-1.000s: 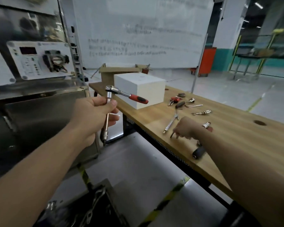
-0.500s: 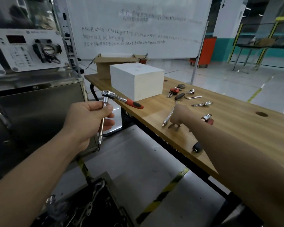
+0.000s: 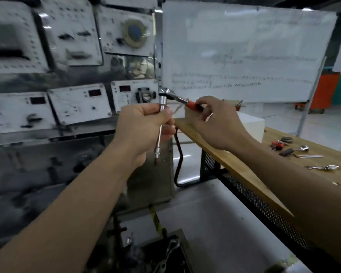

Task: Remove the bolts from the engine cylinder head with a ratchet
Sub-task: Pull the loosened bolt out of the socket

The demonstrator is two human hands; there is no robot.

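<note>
Two hands are on the ratchet (image 3: pixel 168 93), and none of the bolt work looks started. The tool is held up in the air in front of the instrument panels (image 3: pixel 79 107), well above a dark metal mass (image 3: pixel 165 253) at the bottom edge of the view. That mass may be the engine cylinder head, but it is too blurred to be sure, and no bolts can be made out there. I judge the task to be at its preparation stage: tool in hand, every bolt left to loosen and take out.

The left hand (image 3: pixel 144 131) has its grip clamped round the long extension bar (image 3: pixel 159 140), which hangs nearly upright from the ratchet head, its lower end free below the fist. The right hand (image 3: pixel 219 123) has its grip closed on the red handle (image 3: pixel 193 105), fingers curled over it. Whether a socket sits on the bar's tip, I cannot tell. Loose tools (image 3: pixel 295 152) lie on the desk (image 3: pixel 234 166) to the right, untouched.
</note>
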